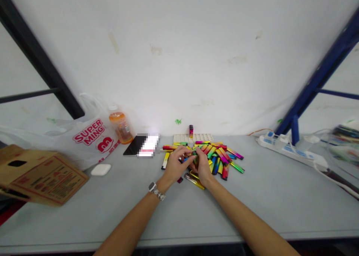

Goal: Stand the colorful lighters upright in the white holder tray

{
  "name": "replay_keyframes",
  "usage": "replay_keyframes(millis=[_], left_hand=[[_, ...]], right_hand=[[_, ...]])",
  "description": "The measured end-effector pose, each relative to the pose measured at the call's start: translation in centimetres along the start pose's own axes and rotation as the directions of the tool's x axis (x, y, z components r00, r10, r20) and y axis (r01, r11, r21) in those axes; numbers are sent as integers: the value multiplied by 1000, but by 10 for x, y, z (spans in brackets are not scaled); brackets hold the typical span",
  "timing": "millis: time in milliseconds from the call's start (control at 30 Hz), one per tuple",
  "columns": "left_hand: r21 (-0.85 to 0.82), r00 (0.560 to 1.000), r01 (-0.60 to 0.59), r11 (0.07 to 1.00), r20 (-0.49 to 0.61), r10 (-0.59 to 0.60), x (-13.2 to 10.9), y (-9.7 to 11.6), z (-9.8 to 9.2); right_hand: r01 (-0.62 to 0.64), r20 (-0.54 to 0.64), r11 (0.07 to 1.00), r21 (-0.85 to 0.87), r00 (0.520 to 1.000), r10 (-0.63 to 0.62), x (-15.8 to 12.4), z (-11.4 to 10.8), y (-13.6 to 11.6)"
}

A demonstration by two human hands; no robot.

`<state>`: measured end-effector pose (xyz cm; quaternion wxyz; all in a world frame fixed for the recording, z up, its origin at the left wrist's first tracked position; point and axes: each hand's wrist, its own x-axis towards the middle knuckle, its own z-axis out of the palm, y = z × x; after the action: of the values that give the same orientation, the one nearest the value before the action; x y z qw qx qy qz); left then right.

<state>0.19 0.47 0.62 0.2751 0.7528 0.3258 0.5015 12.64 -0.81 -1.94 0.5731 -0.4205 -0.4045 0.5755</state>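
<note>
My left hand (178,163) and my right hand (203,167) meet over a pile of shiny, many-coloured lighters (221,155). Between their fingertips is a lighter (194,153) with a dark green end showing; the rest of it is hidden by the fingers. My right hand is closed around it, and the left fingers pinch at its top. Behind the hands, one red and yellow lighter (191,131) stands upright in a white grid rack (181,138) against the wall. A gold lighter (195,181) lies in front, below my hands.
To the left are a cardboard box (50,179), a white plastic bag (84,138), an orange drink bottle (121,127), a white case (101,169) and a dark tablet (134,145). A power strip (291,151) with cables lies right. Plain wall rises behind the grey table (266,203).
</note>
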Motion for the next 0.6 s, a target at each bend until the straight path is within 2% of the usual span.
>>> replay_keyframes(millis=[67, 167, 333, 600], left_hand=[[3, 1000, 2, 1000, 3, -2, -1, -1, 1], [-5, 1000, 3, 1000, 3, -3, -1, -4, 2], [-17, 1000, 12, 1000, 12, -12, -2, -4, 3], [-49, 1000, 15, 999, -12, -16, 1, 3, 3]], right_hand=[[22, -78, 999, 36, 997, -19, -1, 1, 0], [27, -130, 997, 68, 991, -18, -4, 5, -3], [71, -207, 997, 5, 976, -68, -5, 10, -7], [122, -213, 991, -55, 968, -130, -8, 17, -13]])
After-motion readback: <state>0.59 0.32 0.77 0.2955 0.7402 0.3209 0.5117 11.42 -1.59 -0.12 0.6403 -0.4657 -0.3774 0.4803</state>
